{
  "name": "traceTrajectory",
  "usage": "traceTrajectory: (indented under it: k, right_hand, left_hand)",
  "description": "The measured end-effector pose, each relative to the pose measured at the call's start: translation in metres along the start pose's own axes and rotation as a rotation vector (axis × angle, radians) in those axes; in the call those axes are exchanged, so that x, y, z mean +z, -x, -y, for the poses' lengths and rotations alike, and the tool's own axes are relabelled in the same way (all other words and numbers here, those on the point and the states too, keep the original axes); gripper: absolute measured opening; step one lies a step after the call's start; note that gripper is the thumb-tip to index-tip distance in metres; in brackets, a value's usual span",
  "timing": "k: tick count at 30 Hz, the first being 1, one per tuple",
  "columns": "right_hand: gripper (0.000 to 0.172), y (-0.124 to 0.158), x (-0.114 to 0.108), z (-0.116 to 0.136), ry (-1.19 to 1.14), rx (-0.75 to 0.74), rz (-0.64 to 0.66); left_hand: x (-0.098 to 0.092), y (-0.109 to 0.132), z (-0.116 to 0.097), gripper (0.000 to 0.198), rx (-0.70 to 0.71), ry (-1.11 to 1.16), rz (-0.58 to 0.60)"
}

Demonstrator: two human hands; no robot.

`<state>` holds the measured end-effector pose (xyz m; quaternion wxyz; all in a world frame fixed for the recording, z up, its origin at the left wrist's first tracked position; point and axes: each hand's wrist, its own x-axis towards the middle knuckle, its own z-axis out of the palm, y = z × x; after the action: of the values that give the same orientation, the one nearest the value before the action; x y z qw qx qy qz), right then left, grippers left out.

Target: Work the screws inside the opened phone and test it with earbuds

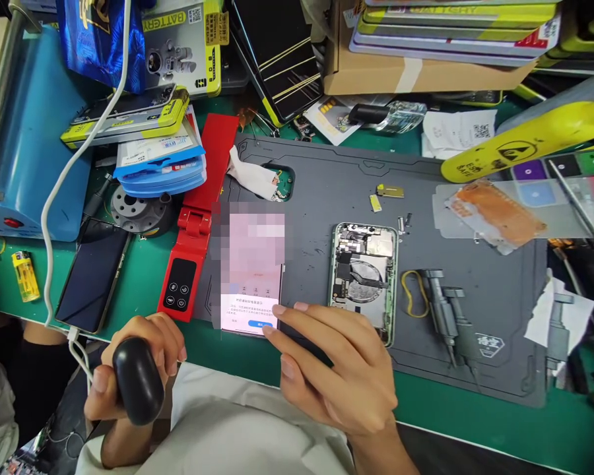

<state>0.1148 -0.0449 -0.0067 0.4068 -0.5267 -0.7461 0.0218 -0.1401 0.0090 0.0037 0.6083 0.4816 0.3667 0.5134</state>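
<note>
Lit smartphone (252, 277) flat on grey repair mat (307, 277) | right hand (344, 373) loosely open, fingertips at smartphone's lower right corner, gripping nothing | left hand (153, 336) curled round black rounded object (138, 381) | I judge smartphone light, stiff, slick, crackable; I'd grip long edges.

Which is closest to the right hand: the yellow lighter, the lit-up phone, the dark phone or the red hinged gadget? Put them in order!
From the right hand, in the head view:
1. Lit-up phone: at the fingertips.
2. Red hinged gadget: just left of that phone.
3. Dark phone: farther left.
4. Yellow lighter: farthest left.
</note>
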Motion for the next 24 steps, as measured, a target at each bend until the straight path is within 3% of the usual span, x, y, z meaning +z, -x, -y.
traceTrajectory:
  k: [12, 24]
  right_hand:
    - [0.025, -0.0002, 0.0005, -0.001, -0.001, -0.019, 0.017]
    - [0.024, -0.0011, 0.0004, 0.0006, 0.007, -0.003, 0.013]
  left_hand:
    - [-0.0015, -0.0002, 0.0013, 0.054, 0.035, 0.019, 0.039]
    - [0.0061, -0.0015, 0.0, 0.055, 0.052, -0.005, -0.036]
